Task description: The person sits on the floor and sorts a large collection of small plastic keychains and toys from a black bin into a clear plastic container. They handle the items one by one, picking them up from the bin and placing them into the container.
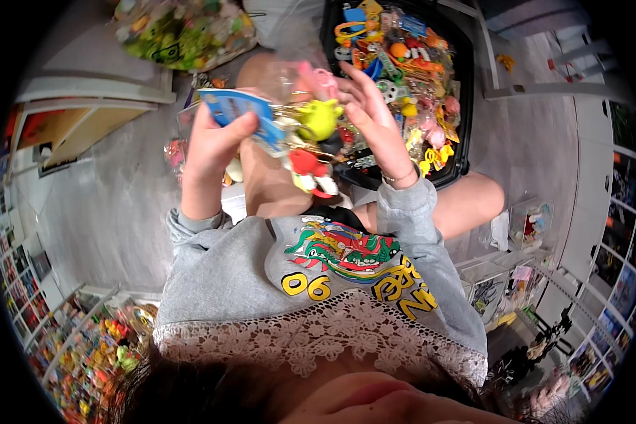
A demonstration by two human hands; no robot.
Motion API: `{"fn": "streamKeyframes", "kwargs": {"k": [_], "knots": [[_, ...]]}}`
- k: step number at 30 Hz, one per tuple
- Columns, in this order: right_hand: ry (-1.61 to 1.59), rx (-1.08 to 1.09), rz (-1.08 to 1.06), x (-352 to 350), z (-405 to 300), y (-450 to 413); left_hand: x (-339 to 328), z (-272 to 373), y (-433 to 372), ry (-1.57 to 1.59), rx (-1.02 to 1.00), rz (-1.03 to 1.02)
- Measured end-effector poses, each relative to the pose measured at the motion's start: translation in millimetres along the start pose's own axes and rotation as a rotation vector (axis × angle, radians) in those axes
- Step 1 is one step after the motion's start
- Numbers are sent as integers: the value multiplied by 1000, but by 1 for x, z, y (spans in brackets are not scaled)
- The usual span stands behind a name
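My left hand pinches a blue printed card between thumb and fingers. Beside it, level with my lap, dangles a blurred bunch of keychain charms. In it I make out a yellow-green figure, a red-and-white figure and a pink piece. Clear plastic film shows above the bunch. My right hand is raised just to the right of the charms with its fingers spread. Whether its fingertips touch the film or the pink piece is hard to tell through the blur.
A black bin full of colourful packaged charms stands ahead on the right. A clear bag of green toys lies at the upper left. Heaped small toys fill a rack at the lower left. Clear boxes stand at the right.
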State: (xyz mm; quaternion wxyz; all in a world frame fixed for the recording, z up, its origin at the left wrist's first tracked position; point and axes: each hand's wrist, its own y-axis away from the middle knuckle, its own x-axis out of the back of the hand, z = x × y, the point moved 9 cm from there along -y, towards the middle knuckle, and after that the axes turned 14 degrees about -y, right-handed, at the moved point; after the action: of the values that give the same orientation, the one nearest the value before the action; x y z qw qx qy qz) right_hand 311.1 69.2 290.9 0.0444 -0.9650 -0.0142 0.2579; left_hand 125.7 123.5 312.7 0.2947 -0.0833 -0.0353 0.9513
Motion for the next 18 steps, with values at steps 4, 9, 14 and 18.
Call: {"fn": "streamKeyframes", "kwargs": {"k": [4,9,14,18], "knots": [[-240,-33,160,23,-13,10,-64,8,-33,-23,61,-217],[-71,240,276,85,-55,22,-109,18,-82,-91,-28,-249],[-66,560,541,148,-121,23,-123,28,-144,-515,-184,-195],[630,794,751,187,-161,17,-156,73,-162,-748,-729,-162]]}}
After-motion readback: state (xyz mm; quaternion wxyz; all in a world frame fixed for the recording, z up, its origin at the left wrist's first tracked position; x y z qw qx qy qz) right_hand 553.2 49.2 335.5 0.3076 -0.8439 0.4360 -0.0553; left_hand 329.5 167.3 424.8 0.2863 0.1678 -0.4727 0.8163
